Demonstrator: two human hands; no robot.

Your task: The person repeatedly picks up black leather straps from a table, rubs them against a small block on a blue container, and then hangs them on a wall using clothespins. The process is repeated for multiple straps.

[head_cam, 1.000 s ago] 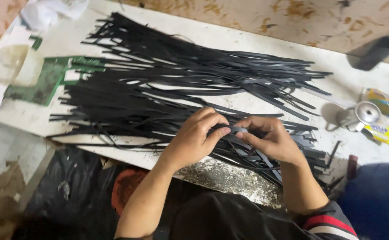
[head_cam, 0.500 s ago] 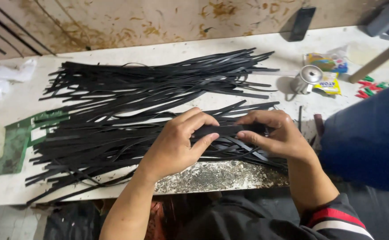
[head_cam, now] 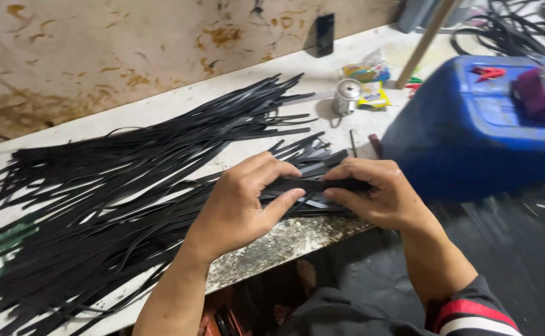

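From the head camera, you have a small bundle of black strips [head_cam: 313, 185] pinched between both hands at the near edge of the worktop [head_cam: 160, 112]. Your left hand [head_cam: 241, 205] closes on it with thumb below and fingers curled over the top; your right hand [head_cam: 378, 196] grips the other end the same way, the two hands close together. Judging by how things lie, only this handful is gathered so far: the big heap of loose black strips [head_cam: 129, 180] sprawls unsorted across the worktop to your left. The strips look flat, narrow, matte and limp, fanned at their far ends. A small metal cup [head_cam: 347, 96] stands behind; a blue bin [head_cam: 471, 130] sits at your right.
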